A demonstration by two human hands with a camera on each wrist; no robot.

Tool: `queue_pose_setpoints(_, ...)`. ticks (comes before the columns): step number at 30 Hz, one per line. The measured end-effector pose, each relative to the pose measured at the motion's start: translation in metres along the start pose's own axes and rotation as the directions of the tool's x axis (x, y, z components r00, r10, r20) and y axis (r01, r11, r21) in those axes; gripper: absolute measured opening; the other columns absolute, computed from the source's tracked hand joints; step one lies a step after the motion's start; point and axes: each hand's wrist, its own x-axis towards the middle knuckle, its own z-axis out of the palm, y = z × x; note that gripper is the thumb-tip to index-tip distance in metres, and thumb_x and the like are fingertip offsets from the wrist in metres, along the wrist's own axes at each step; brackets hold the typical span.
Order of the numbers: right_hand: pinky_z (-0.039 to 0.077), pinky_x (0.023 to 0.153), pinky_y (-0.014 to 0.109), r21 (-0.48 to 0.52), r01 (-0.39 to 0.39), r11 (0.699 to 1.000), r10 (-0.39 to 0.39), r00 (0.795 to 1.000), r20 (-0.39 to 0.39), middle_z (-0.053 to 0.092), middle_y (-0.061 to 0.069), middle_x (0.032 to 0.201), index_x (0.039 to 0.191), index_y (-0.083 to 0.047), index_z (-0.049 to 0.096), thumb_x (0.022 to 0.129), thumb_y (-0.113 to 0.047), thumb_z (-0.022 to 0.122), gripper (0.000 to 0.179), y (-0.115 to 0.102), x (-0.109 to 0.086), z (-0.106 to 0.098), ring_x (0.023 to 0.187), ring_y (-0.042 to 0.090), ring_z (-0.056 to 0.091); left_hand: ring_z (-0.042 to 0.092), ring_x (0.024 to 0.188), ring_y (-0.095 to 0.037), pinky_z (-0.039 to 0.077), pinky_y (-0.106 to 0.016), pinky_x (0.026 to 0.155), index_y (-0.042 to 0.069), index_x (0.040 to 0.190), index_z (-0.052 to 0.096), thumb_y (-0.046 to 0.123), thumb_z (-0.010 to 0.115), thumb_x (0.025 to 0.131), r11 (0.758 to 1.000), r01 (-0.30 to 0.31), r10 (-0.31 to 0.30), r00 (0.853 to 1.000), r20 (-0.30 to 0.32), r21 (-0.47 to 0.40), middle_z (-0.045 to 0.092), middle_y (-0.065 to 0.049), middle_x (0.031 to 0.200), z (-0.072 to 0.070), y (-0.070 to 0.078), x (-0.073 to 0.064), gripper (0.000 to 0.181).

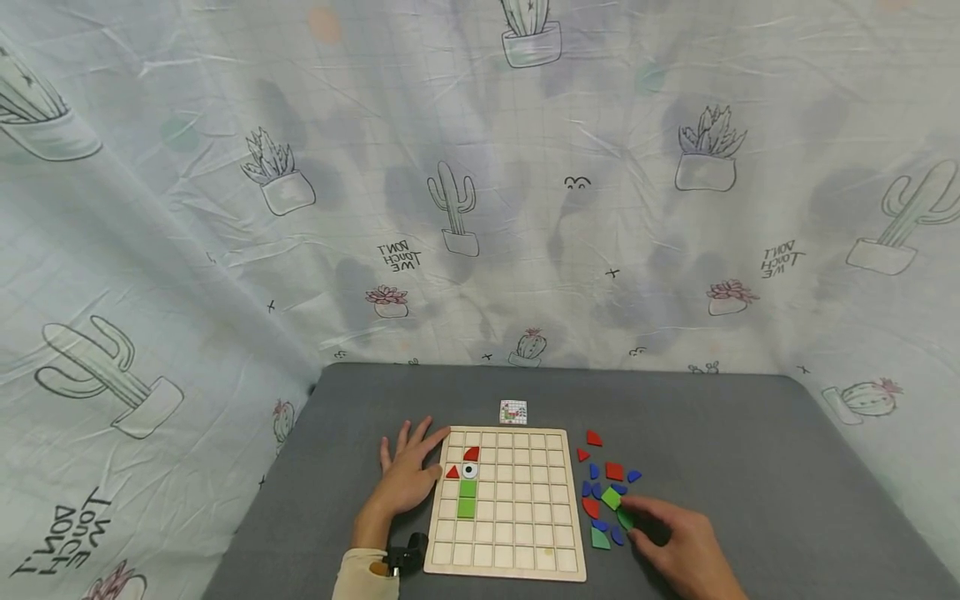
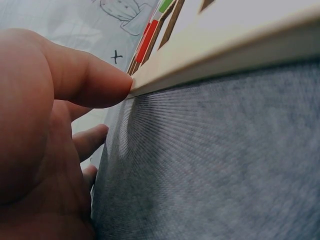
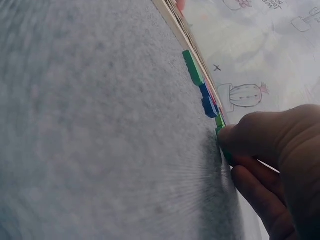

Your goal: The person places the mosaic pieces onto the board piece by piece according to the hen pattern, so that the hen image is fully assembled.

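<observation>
My left hand (image 1: 408, 479) rests at the left side of the wooden grid board (image 1: 521, 504), fingers spread. Its thumb (image 2: 100, 82) touches the board's edge, and the index finger reaches the far left corner. On the board lie a red quarter-circle (image 1: 471, 454), a red triangle (image 1: 452, 472), a white eye piece (image 1: 469, 471) and two green squares (image 1: 467, 498). My right hand (image 1: 682, 537) is at the loose pieces right of the board. Its thumb and fingers pinch a dark green curved piece (image 1: 625, 520), partly hidden. Beside the index fingertip lies a light green square (image 1: 611, 498).
Several loose pieces lie right of the board, among them a red square (image 1: 614, 472), a green quarter-circle (image 1: 600, 539) and blue curved pieces (image 1: 617, 535). A small pattern card (image 1: 513, 412) lies beyond the board. A printed curtain (image 1: 480, 208) surrounds the grey table (image 1: 360, 400).
</observation>
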Motion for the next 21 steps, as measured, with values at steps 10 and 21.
queue_pose_setpoints(10,0.066,0.094,0.043,0.004,0.005,1.000,-0.005,0.999,-0.041,0.083,-0.008,0.114,0.116,-0.023,0.085,0.082,-0.008,0.094,0.039,-0.006,0.000,-0.003,0.109,0.020,0.080,0.004,0.169,-0.054,-0.018,-0.077,0.126,0.017,0.161,0.058,0.002,0.062,0.099,1.000,0.011,-0.011,1.000,0.005,-0.002,0.031,-0.021,0.179,-0.001,0.001,0.000,0.063)
queue_pose_setpoints(21,0.068,0.085,0.030,0.222,0.194,0.956,-0.177,0.980,-0.091,0.083,-0.013,0.109,0.114,-0.021,0.085,0.081,0.002,0.092,0.040,-0.031,0.005,0.006,0.103,0.001,0.077,0.005,0.168,-0.054,-0.017,-0.077,0.126,0.016,0.160,0.059,0.002,0.062,0.099,1.000,0.009,-0.009,1.000,0.002,-0.001,0.031,-0.022,0.179,-0.001,0.002,0.000,0.063)
